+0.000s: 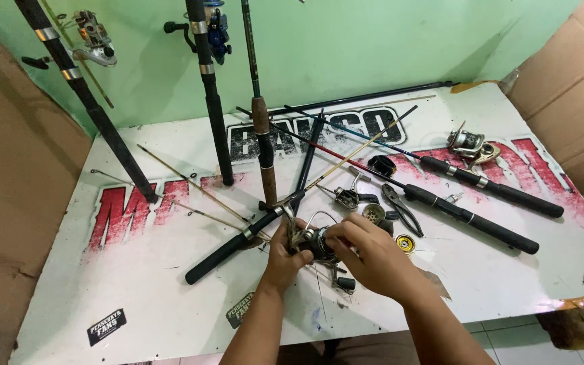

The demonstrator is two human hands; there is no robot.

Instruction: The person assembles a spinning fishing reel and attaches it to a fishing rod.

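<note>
We're gripping the reel (313,242) with both hands: left hand (284,260) closed on its near-left side, right hand (372,255) wrapping fingers over its right. Pliers (400,207) and rods (471,217) are lying just far-right on the table (136,284).

- One view only, from the person's head, looking steeply down and forward over the white table (136,284).
- It sits close above the left hand (284,257) and right hand (373,253).
- It faces the green wall (346,47) behind.

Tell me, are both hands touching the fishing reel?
Touching. The head view shows the left hand and right hand wrapped around the fishing reel, fingers pressed on it.
</note>
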